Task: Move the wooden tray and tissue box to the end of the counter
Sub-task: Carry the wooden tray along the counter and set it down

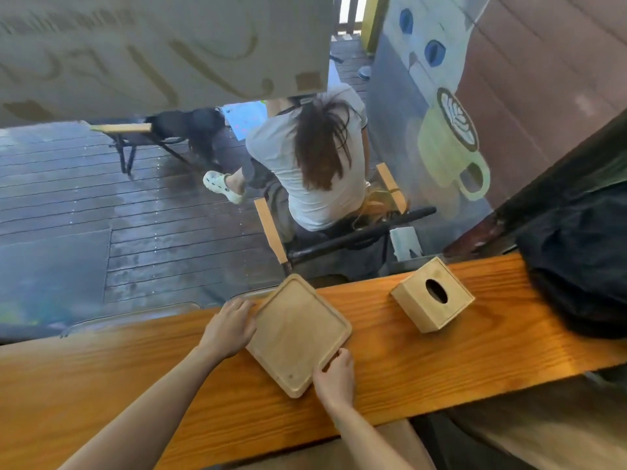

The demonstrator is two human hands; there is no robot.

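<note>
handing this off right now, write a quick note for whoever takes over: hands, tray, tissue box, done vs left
Left hand: gripping the wooden tray's left edge.
Right hand: gripping its near right edge.
Tray: mid-counter, lying skewed.
Tissue box: further right on the counter, apart from the tray, untouched, near a dark bag.
Done: tray gripped.
Left: carry the tray to the counter's end, then the box.

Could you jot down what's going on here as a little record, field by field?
surface: wooden counter along a window
tray: wooden tray, empty, flat on the counter, turned at an angle
left hand: left hand gripping the tray's left edge
right hand: right hand gripping the tray's near right edge
tissue box: wooden tissue box, right of the tray, untouched
far right: dark bag on the counter
</note>
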